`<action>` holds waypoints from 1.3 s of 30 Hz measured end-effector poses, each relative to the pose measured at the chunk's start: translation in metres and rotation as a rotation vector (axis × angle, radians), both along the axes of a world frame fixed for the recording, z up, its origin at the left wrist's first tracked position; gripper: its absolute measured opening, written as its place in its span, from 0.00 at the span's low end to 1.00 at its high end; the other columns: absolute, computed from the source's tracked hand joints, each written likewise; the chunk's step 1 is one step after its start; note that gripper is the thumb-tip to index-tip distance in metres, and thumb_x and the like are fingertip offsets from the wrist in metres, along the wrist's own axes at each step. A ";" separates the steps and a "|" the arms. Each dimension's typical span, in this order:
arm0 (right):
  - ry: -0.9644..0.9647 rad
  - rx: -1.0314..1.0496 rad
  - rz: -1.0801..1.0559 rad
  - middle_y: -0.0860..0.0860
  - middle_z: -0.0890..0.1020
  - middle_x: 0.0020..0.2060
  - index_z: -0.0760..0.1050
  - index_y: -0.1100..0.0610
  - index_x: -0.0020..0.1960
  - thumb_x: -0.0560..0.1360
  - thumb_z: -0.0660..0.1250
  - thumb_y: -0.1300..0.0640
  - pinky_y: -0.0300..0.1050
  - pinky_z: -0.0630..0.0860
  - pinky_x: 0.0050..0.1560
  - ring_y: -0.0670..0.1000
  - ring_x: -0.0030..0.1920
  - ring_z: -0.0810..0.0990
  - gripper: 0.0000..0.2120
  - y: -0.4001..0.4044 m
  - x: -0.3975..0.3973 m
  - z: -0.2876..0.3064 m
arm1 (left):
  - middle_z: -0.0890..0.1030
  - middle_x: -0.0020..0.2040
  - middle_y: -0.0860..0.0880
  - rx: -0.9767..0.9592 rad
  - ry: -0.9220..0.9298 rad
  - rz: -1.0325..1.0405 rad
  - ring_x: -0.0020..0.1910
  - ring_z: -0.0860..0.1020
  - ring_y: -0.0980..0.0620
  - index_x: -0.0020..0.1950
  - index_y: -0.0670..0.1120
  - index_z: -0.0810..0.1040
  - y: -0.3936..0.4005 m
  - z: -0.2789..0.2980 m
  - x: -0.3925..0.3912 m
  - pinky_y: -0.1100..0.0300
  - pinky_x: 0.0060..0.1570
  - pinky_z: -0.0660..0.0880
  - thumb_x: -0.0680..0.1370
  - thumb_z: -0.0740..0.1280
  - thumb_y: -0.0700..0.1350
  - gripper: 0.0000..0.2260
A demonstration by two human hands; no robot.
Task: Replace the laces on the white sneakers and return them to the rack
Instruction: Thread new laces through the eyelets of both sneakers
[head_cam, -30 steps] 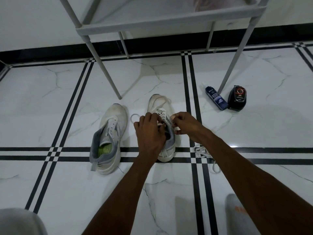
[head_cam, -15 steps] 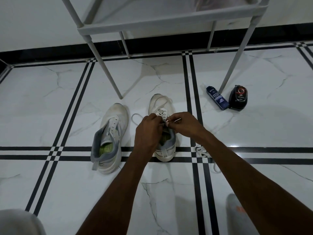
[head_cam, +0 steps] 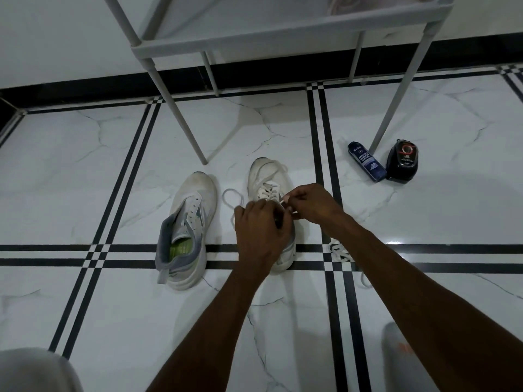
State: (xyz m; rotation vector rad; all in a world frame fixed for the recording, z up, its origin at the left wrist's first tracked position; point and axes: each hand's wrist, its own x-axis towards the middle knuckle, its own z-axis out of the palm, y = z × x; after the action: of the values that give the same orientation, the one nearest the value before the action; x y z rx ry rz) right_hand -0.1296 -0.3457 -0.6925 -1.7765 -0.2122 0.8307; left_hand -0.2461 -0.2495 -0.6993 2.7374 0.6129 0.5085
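While both hands pinch its white lace [head_cam: 286, 205], the scuffed right sneaker [head_cam: 266, 176] sits half-laced.

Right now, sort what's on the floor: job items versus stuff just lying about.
For the job:
- right sneaker, being laced
- lace
- left sneaker, unlaced
- loose lace
- rack
- left hand, right hand

Lying about:
- blue bottle
- black container

Probably home entryway: marble-tile floor [head_cam: 85, 171], shoe rack [head_cam: 283, 29] by wall (polish bottles [head_cam: 366, 164] beside).
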 end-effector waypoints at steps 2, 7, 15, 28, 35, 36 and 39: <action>0.014 -0.005 0.033 0.61 0.85 0.40 0.82 0.65 0.48 0.78 0.67 0.66 0.48 0.84 0.45 0.56 0.43 0.86 0.05 -0.003 0.002 0.005 | 0.80 0.32 0.53 -0.056 0.023 0.040 0.34 0.76 0.53 0.36 0.51 0.79 0.000 -0.003 0.001 0.56 0.44 0.62 0.80 0.60 0.57 0.17; -0.268 -0.170 -0.594 0.60 0.85 0.45 0.80 0.64 0.51 0.79 0.63 0.64 0.49 0.82 0.50 0.58 0.46 0.85 0.08 -0.051 0.050 0.008 | 0.78 0.29 0.54 -0.093 0.086 0.070 0.30 0.71 0.54 0.35 0.51 0.78 0.002 -0.008 0.000 0.55 0.44 0.65 0.79 0.56 0.57 0.20; -0.872 -0.307 0.083 0.58 0.78 0.65 0.79 0.56 0.64 0.74 0.74 0.55 0.48 0.61 0.66 0.57 0.64 0.76 0.19 -0.034 0.016 -0.017 | 0.77 0.29 0.55 -0.120 0.017 0.067 0.29 0.68 0.56 0.32 0.51 0.76 0.001 -0.006 0.002 0.56 0.43 0.61 0.79 0.60 0.56 0.17; -0.799 -0.743 0.090 0.58 0.75 0.54 0.77 0.62 0.58 0.76 0.69 0.61 0.45 0.73 0.50 0.58 0.57 0.72 0.12 -0.074 0.001 -0.031 | 0.79 0.29 0.55 -0.168 -0.011 0.060 0.31 0.70 0.56 0.33 0.52 0.78 0.005 -0.006 0.003 0.55 0.44 0.65 0.78 0.64 0.55 0.15; -0.948 -0.469 0.284 0.56 0.80 0.45 0.82 0.59 0.45 0.78 0.64 0.61 0.45 0.67 0.52 0.57 0.50 0.76 0.08 -0.015 -0.008 -0.024 | 0.79 0.29 0.54 -0.180 -0.055 0.021 0.30 0.69 0.57 0.34 0.51 0.79 0.007 -0.008 0.001 0.56 0.43 0.64 0.78 0.64 0.55 0.16; -0.948 -0.599 0.309 0.57 0.79 0.45 0.82 0.60 0.44 0.78 0.63 0.62 0.45 0.67 0.51 0.58 0.50 0.77 0.09 -0.022 -0.006 -0.026 | 0.79 0.29 0.54 -0.171 -0.043 0.018 0.30 0.69 0.56 0.34 0.51 0.79 0.008 -0.008 0.001 0.55 0.44 0.66 0.78 0.63 0.55 0.16; -0.828 -0.874 0.345 0.59 0.78 0.53 0.79 0.60 0.53 0.77 0.61 0.63 0.43 0.63 0.50 0.58 0.57 0.76 0.09 -0.045 -0.001 -0.038 | 0.79 0.29 0.55 -0.135 0.000 0.031 0.32 0.73 0.54 0.34 0.51 0.78 0.008 -0.006 0.001 0.54 0.45 0.67 0.78 0.62 0.56 0.15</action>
State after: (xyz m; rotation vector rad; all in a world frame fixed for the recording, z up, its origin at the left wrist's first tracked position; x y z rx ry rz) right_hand -0.1305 -0.3906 -0.7305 -2.9133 -0.8056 0.3641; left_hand -0.2451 -0.2419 -0.7058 2.6048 0.6650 0.4573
